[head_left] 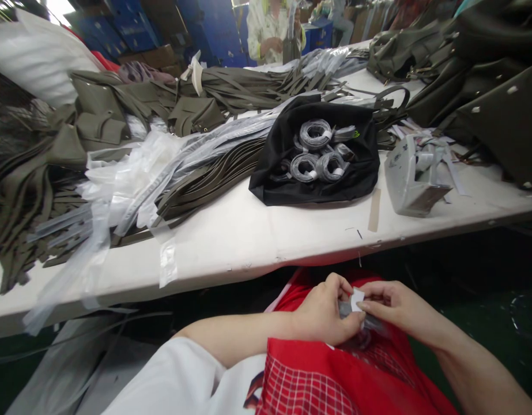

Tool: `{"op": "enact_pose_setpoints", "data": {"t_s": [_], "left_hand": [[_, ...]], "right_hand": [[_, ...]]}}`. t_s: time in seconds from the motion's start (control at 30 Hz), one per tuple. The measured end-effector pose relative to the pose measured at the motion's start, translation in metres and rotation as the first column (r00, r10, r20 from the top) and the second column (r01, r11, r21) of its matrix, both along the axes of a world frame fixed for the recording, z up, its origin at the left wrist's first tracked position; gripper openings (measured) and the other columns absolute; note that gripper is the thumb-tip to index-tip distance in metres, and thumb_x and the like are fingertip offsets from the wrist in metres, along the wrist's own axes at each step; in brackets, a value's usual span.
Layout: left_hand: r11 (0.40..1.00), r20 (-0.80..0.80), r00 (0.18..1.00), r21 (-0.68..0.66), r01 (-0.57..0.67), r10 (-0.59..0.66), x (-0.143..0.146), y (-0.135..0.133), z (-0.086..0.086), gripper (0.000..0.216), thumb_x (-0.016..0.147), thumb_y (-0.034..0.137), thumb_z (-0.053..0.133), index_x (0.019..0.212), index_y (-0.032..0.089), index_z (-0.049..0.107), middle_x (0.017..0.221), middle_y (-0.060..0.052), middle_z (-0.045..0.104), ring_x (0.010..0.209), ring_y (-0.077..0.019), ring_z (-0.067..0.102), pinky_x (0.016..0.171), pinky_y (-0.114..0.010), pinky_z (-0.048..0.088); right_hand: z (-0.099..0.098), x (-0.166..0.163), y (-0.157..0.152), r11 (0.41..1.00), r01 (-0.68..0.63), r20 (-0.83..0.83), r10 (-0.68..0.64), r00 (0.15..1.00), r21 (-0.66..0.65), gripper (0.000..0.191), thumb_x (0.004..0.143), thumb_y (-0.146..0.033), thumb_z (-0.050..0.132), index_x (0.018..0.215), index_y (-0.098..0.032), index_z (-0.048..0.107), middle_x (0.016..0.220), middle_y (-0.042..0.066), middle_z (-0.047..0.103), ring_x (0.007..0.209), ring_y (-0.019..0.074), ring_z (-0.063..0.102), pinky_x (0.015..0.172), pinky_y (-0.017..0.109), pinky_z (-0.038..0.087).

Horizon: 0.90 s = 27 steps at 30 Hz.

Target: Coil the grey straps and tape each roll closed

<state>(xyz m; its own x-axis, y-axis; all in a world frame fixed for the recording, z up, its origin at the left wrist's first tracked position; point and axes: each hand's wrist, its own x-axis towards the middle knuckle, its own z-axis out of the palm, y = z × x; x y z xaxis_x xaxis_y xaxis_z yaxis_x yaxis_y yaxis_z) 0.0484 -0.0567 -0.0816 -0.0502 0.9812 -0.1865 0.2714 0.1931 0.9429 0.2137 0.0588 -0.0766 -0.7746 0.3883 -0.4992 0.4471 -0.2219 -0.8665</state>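
While both hands work below the tabletop edge, a small grey plastic-wrapped coil with a white paper tab (354, 305) sits pinched between them, over a red apron (335, 374) on the lap. Left hand (324, 314): fingers curled closed around the coil's left side. Right hand (395, 308): thumb and fingertips nipped on the white tab; touching the left hand. Above, on the white tabletop (248, 230), a black fabric bag (317, 153) lies open, holding several like grey wrapped coils (317, 153). Long olive-green leather straps (196, 178) in clear plastic sleeves lie left of the bag. Right of it, a grey plastic pouch (410, 176). Another person in a pale shirt (270, 29) stands beyond the far edge.
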Motion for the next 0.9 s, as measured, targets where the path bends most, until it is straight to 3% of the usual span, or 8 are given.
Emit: {"op": "enact_pose_setpoints", "data": {"t_s": [0.17, 0.27, 0.33, 0.43, 0.53, 0.6, 0.8, 0.9], "left_hand": [[1.000, -0.027, 0.999, 0.002, 0.025, -0.025, 0.002, -0.001, -0.003, 0.038, 0.073, 0.034, 0.068, 0.101, 0.020, 0.046, 0.082, -0.002, 0.063, 0.066, -0.0135, 0.056, 0.058, -0.024, 0.042], [0.998, -0.050, 0.998, -0.050, 0.047, -0.049, -0.002, 0.001, -0.003, 0.044, 0.074, 0.037, 0.069, 0.107, 0.018, 0.048, 0.083, -0.003, 0.064, 0.066, -0.0135, 0.057, 0.057, -0.023, 0.042], [0.985, -0.043, 0.993, -0.137, 0.106, -0.113, -0.010, 0.004, -0.003, 0.045, 0.074, 0.043, 0.071, 0.105, 0.017, 0.053, 0.080, -0.003, 0.064, 0.064, -0.0136, 0.056, 0.056, -0.024, 0.041], [0.903, 0.264, 0.936, -0.299, 0.310, -0.234, -0.024, 0.012, -0.001, 0.043, 0.074, 0.052, 0.071, 0.093, 0.015, 0.060, 0.077, -0.004, 0.066, 0.063, -0.0136, 0.057, 0.056, -0.025, 0.042], [0.857, 0.660, 0.741, -0.305, 0.415, -0.124, -0.033, 0.021, -0.001, 0.045, 0.068, 0.047, 0.078, 0.094, 0.013, 0.063, 0.079, -0.005, 0.068, 0.062, -0.0122, 0.060, 0.060, -0.025, 0.047], [0.882, 0.740, 0.672, -0.311, 0.355, -0.009, -0.034, 0.027, -0.002, 0.049, 0.063, 0.044, 0.080, 0.095, 0.011, 0.063, 0.078, -0.006, 0.068, 0.060, -0.0123, 0.061, 0.057, -0.024, 0.046], [0.925, 0.673, 0.738, -0.306, 0.227, 0.041, -0.031, 0.038, 0.002, 0.055, 0.064, 0.053, 0.079, 0.095, 0.013, 0.058, 0.069, -0.003, 0.065, 0.048, -0.0104, 0.057, 0.048, -0.022, 0.044], [0.930, 0.618, 0.786, -0.301, 0.210, 0.022, -0.031, 0.038, 0.002, 0.058, 0.062, 0.056, 0.078, 0.095, 0.013, 0.057, 0.062, -0.001, 0.061, 0.045, -0.0105, 0.054, 0.046, -0.022, 0.044]], "right_hand": [[-0.002, -0.003, 0.000, 1.000, -0.022, -0.009, 0.022, 1.000, -0.012, 0.035, 0.074, -0.050, 0.076, 0.077, -0.017, 0.066, 0.073, 0.003, 0.071, 0.068, 0.0182, 0.065, 0.063, 0.027, 0.049], [0.001, -0.001, -0.006, 0.981, -0.057, 0.032, 0.052, 0.998, 0.187, 0.030, 0.085, -0.048, 0.066, 0.077, -0.019, 0.065, 0.075, 0.002, 0.072, 0.069, 0.0188, 0.066, 0.063, 0.028, 0.050], [0.002, 0.004, -0.011, 0.878, -0.104, 0.080, 0.076, 0.994, 0.466, 0.025, 0.091, -0.042, 0.058, 0.080, -0.022, 0.068, 0.079, 0.003, 0.073, 0.073, 0.0197, 0.068, 0.067, 0.030, 0.051], [0.000, 0.015, -0.020, 0.588, -0.150, 0.072, 0.155, 0.985, 0.795, 0.022, 0.096, -0.028, 0.049, 0.097, -0.025, 0.071, 0.094, 0.003, 0.077, 0.084, 0.0200, 0.071, 0.078, 0.032, 0.055], [-0.002, 0.024, -0.027, 0.323, -0.093, 0.020, 0.221, 0.975, 0.942, 0.036, 0.095, -0.015, 0.044, 0.124, -0.024, 0.063, 0.117, 0.005, 0.073, 0.101, 0.0201, 0.070, 0.092, 0.035, 0.055], [-0.003, 0.026, -0.032, 0.206, -0.060, 0.015, 0.216, 0.976, 0.977, 0.044, 0.093, -0.011, 0.044, 0.134, -0.021, 0.057, 0.125, 0.008, 0.069, 0.109, 0.0213, 0.067, 0.096, 0.036, 0.054], [0.014, 0.024, -0.019, 0.122, 0.013, -0.034, 0.178, 0.983, 0.992, 0.042, 0.090, -0.012, 0.050, 0.129, -0.023, 0.060, 0.124, 0.005, 0.069, 0.111, 0.0208, 0.065, 0.098, 0.033, 0.053], [0.030, 0.029, 0.034, 0.031, 0.163, -0.161, -0.063, 0.985, 0.986, 0.028, 0.091, -0.023, 0.055, 0.116, -0.025, 0.066, 0.114, 0.007, 0.072, 0.105, 0.0251, 0.067, 0.099, 0.039, 0.050]]}}
